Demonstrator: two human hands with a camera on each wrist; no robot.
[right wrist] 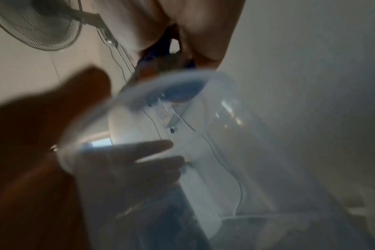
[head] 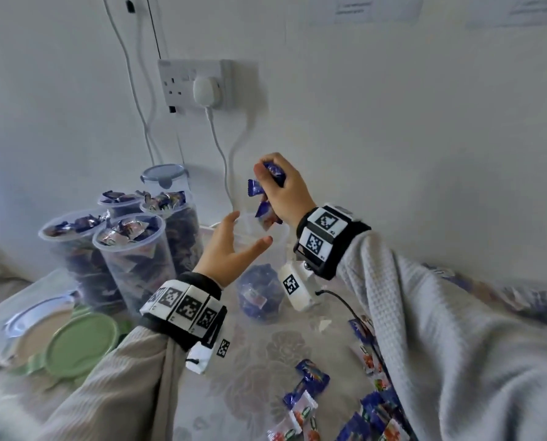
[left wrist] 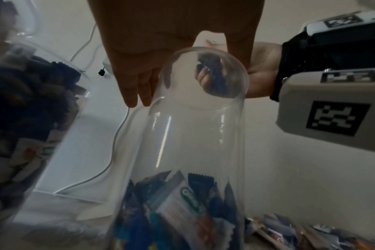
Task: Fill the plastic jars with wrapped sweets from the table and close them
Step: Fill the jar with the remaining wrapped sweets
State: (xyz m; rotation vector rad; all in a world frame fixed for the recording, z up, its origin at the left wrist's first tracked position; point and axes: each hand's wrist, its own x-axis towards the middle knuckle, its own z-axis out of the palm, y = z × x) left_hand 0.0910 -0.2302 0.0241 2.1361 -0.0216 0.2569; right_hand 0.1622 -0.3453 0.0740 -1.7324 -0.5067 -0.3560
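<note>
Sweets (head: 267, 192) bunched in my right hand (head: 286, 192) hang directly above the upright jar (head: 265, 246), mouth up, barely filled. My left hand (head: 230, 246) cups its near-left wall, fingers loose. I'd judge a straight drop suffices.

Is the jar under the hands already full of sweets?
No, in the left wrist view the clear jar has wrapped sweets only at its bottom, and most of it above them is empty.

Right hand (head: 289, 189) gripping sweets (head: 267, 198) over clear jar (head: 262, 249), left hand (head: 230, 246) alongside
</note>
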